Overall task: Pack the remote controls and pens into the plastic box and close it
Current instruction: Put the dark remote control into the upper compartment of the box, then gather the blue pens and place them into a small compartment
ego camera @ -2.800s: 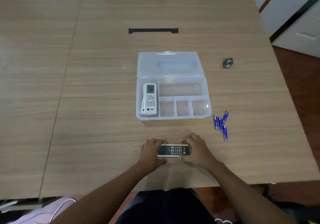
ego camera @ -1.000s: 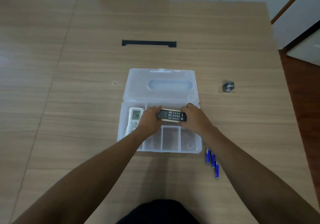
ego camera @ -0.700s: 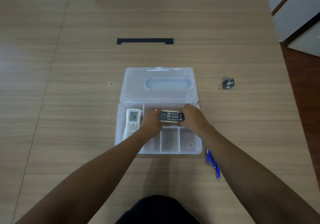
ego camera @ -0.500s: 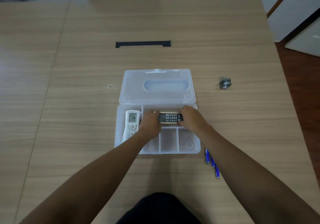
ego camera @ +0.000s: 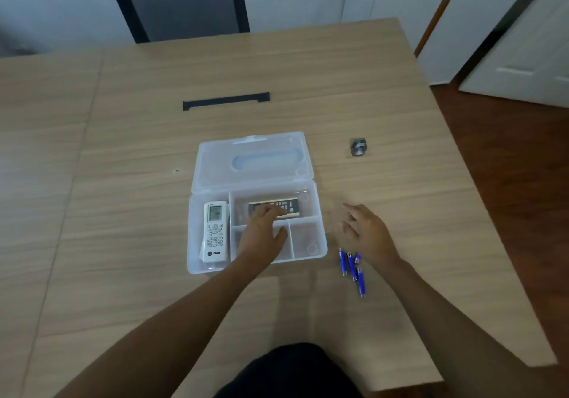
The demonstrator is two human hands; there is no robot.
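The clear plastic box (ego camera: 320,237) lies open on the wooden table, its lid (ego camera: 252,163) folded back. A white remote (ego camera: 216,231) rests in the left compartment. The dark remote (ego camera: 281,206) lies flat in the long rear compartment. My left hand (ego camera: 263,234) reaches into the box, its fingertips on the near left part of that remote. My right hand (ego camera: 366,234) hovers outside the box to the right with fingers spread, holding nothing. Several blue pens (ego camera: 352,266) lie on the table just beneath it.
A small grey metal object (ego camera: 358,147) sits to the right of the lid. A black slot (ego camera: 226,101) is set in the table further back. A dark chair (ego camera: 181,0) stands beyond the far edge. The table's right edge is close to the pens.
The dark remote went from both hands down into the rear compartment. My right hand let go and moved right, out of the box, to above the pens.
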